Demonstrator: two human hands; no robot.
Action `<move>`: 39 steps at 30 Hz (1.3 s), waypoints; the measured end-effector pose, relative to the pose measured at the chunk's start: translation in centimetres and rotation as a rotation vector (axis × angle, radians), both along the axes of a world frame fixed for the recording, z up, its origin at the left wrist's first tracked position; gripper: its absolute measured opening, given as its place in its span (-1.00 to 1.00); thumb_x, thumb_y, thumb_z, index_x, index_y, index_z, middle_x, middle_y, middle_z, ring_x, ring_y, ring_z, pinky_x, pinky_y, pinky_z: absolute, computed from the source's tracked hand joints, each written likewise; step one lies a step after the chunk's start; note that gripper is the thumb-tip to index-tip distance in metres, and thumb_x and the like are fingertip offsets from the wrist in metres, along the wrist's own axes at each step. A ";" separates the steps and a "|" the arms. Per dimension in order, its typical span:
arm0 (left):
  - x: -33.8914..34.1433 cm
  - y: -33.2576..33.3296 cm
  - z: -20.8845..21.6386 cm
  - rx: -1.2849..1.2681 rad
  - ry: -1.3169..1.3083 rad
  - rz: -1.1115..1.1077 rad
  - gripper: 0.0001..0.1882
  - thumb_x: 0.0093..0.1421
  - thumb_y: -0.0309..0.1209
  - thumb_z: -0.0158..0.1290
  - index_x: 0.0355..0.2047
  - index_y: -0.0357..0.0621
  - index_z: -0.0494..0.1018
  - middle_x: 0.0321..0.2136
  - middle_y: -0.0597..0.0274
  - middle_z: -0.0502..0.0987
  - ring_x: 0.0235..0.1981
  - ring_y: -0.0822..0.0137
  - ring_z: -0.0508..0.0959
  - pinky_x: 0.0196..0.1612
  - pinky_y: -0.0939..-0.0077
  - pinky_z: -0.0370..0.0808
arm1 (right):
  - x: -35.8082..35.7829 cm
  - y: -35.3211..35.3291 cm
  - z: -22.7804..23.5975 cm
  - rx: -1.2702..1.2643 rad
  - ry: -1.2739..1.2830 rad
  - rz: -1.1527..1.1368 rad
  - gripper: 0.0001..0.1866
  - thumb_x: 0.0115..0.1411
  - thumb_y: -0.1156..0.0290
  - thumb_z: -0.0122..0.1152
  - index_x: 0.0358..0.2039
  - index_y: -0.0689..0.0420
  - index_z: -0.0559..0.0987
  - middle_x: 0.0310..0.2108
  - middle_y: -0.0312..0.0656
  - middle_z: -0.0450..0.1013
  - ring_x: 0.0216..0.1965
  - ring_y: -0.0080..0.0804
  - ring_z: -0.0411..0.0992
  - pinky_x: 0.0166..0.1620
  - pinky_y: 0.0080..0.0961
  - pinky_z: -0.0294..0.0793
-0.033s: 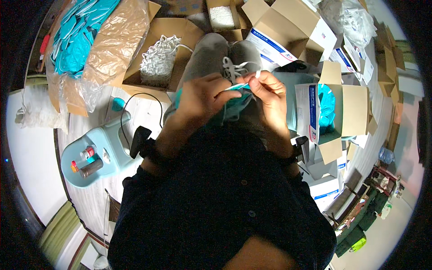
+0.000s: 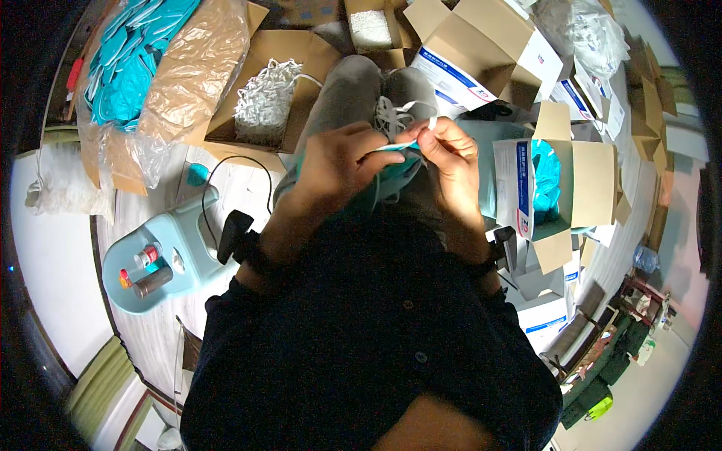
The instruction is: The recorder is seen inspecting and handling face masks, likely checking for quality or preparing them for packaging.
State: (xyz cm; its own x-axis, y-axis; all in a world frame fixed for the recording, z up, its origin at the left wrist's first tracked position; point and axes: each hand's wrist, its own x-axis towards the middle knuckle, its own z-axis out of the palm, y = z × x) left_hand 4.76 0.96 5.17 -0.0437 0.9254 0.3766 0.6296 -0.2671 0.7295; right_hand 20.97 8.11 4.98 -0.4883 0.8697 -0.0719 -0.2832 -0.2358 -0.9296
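Over my lap, my left hand (image 2: 340, 161) pinches the white edge of a teal face mask (image 2: 400, 146) between thumb and fingers. My right hand (image 2: 453, 156) is closed at the mask's other end, with a thin white strap (image 2: 432, 122) sticking up from the fingertips. The strap appears to meet the mask there, but the fingers hide the exact join. Beyond the hands, a small bunch of white straps (image 2: 391, 116) lies on my grey trousers (image 2: 347, 86). More teal material hangs below the hands, partly in shadow.
A cardboard box (image 2: 316, 56) of white straps (image 2: 265, 101) stands ahead left, beside a plastic-lined carton of teal masks (image 2: 131, 75). At right, an open box (image 2: 594, 184) holds teal masks (image 2: 545, 180). A light-blue stool (image 2: 188, 255) carrying bottles (image 2: 150, 254) is at left.
The white straps between my knees have shifted slightly, and a loop now arches toward my right fingertips. Both hands keep nearly the same place and grip.
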 end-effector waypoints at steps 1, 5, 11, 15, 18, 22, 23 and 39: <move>0.0 0.0 -0.1 -0.001 -0.073 -0.018 -0.78 -0.02 -0.26 0.22 -0.50 -0.12 0.48 -0.57 0.16 0.46 -0.55 0.12 0.51 -0.52 0.31 0.39 | 0.1 0.1 -0.2 0.031 0.043 0.012 -0.96 0.14 0.56 0.16 -0.42 0.21 0.57 -0.47 -0.19 0.54 -0.41 -0.47 0.47 -0.19 -0.53 0.42; -0.6 -1.2 1.4 -0.007 0.053 -0.063 -0.82 -0.01 -0.33 0.22 -0.55 -0.13 0.47 -0.62 0.17 0.42 -0.58 0.12 0.48 -0.55 0.32 0.36 | 3.0 3.5 -3.1 -0.016 0.237 -0.215 -0.98 0.10 0.56 0.16 -0.45 0.17 0.55 -0.48 -0.25 0.47 -0.47 -0.57 0.33 -0.32 -0.61 0.31; -2.2 -1.8 1.3 0.018 0.159 -0.151 -0.90 0.03 -0.42 0.13 -0.41 -0.07 0.47 -0.48 0.21 0.46 -0.51 0.09 0.51 -0.49 0.29 0.44 | 3.1 3.1 -0.8 0.198 -0.487 0.201 -0.85 0.19 0.47 0.13 -0.30 0.17 0.64 -0.48 -0.29 0.54 -0.57 -0.67 0.34 -0.46 -0.68 0.36; -2.4 -1.7 1.2 -0.029 0.180 -0.147 -0.89 0.05 -0.43 0.09 -0.37 -0.06 0.47 -0.42 0.20 0.47 -0.48 0.06 0.52 -0.47 0.28 0.46 | 2.2 2.2 2.5 0.247 -0.457 0.294 -0.74 0.18 0.53 0.10 -0.11 0.12 0.57 -0.38 -0.32 0.55 -0.52 -0.66 0.37 -0.43 -0.73 0.36; -2.2 -1.3 1.3 -0.069 0.192 -0.146 -0.89 0.04 -0.43 0.11 -0.38 -0.08 0.47 -0.44 0.18 0.48 -0.48 0.05 0.52 -0.48 0.29 0.46 | 0.9 0.9 0.7 0.362 -0.295 0.387 -0.69 0.12 0.69 0.09 -0.10 0.22 0.54 -0.31 -0.26 0.51 -0.43 -0.71 0.33 -0.35 -0.75 0.32; -2.6 -1.2 0.6 0.003 0.160 -0.102 -0.90 0.01 -0.44 0.14 -0.42 -0.12 0.49 -0.50 0.15 0.49 -0.50 0.08 0.53 -0.47 0.34 0.47 | 1.2 1.3 0.6 0.454 -0.327 0.405 -0.90 0.10 0.68 0.13 -0.35 0.28 0.56 -0.42 -0.22 0.50 -0.40 -0.61 0.40 -0.31 -0.66 0.35; -2.7 -1.3 0.6 0.045 0.159 -0.087 -0.90 0.01 -0.44 0.15 -0.43 -0.14 0.50 -0.51 0.14 0.50 -0.50 0.10 0.54 -0.46 0.36 0.48 | 1.5 1.4 0.9 0.495 -0.338 0.401 -0.93 0.10 0.67 0.14 -0.39 0.28 0.56 -0.45 -0.23 0.50 -0.40 -0.60 0.40 -0.32 -0.65 0.36; -6.1 -2.1 1.7 -0.111 -0.822 0.349 -0.86 0.08 -0.61 0.15 -0.30 -0.28 0.55 -0.43 0.25 0.60 -0.45 0.56 0.50 -0.35 0.71 0.42 | 3.7 1.8 0.8 0.305 -0.467 0.271 -0.72 0.16 0.61 0.09 -0.11 0.12 0.57 -0.28 -0.26 0.55 -0.49 -0.66 0.36 -0.39 -0.64 0.45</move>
State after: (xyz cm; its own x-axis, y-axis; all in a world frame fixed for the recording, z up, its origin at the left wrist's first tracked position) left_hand -1.30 -1.10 6.89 -0.5451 0.8383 0.0119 -0.0705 -0.0600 0.9957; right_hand 24.65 9.95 5.73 -0.6716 0.7343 -0.0991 0.2026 0.0533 -0.9778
